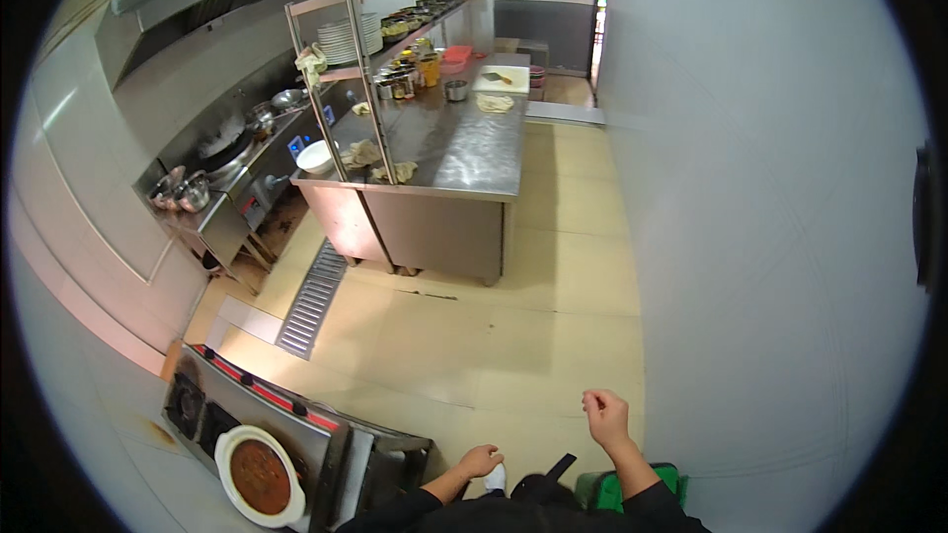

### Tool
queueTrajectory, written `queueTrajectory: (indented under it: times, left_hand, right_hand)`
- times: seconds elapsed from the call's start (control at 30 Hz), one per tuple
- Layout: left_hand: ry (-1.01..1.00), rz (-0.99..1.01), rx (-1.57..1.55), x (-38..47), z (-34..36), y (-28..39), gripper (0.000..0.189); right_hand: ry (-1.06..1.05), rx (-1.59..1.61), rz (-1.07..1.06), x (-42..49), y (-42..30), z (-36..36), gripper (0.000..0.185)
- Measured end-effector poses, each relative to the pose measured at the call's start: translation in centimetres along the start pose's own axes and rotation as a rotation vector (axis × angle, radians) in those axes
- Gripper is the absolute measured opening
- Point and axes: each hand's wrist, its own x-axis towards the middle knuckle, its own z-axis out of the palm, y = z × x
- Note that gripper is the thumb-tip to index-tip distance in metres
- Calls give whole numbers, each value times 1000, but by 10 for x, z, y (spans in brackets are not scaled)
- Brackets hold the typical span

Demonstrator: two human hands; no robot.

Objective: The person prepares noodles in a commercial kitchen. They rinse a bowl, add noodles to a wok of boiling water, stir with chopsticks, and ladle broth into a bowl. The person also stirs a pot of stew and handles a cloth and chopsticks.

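My left hand (481, 460) hangs low in front of my body, fingers loosely bent, with nothing seen in it. It is nearest to the end of the metal stove stand at my left. My right hand (607, 417) is held forward above the tiled floor, its fingers curled in and no object visible in them. Below the right forearm stands a green bin (670, 475), partly hidden by the sleeve. On the gas stove (311, 451) at lower left sits a white pot (224, 459) of reddish-brown stew (259, 475), apart from both hands.
A steel worktable (474, 155) stands ahead, its shelves carrying stacked plates (344, 41) and jars. Along the left wall is a wok range (229, 155) under a hood. A floor drain grate (315, 303) runs between them. A pale wall (740, 237) bounds the right side.
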Motion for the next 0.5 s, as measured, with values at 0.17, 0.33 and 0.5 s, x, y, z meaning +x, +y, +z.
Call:
queueTrajectory:
  times: [0.17, 0.33, 0.5]
  left_hand:
    - [163, -151, -185, 28, -104, -9, 64]
    - [713, -311, -365, 50, -189, -52, 52]
    - [928, -554, -785, 53, -233, -76, 40]
  right_hand:
    - [-309, 119, 329, 97, 37, 137, 24]
    - [-830, 68, 142, 252, 36, 268, 35]
    - [-850, -32, -86, 425, -55, 391, 38]
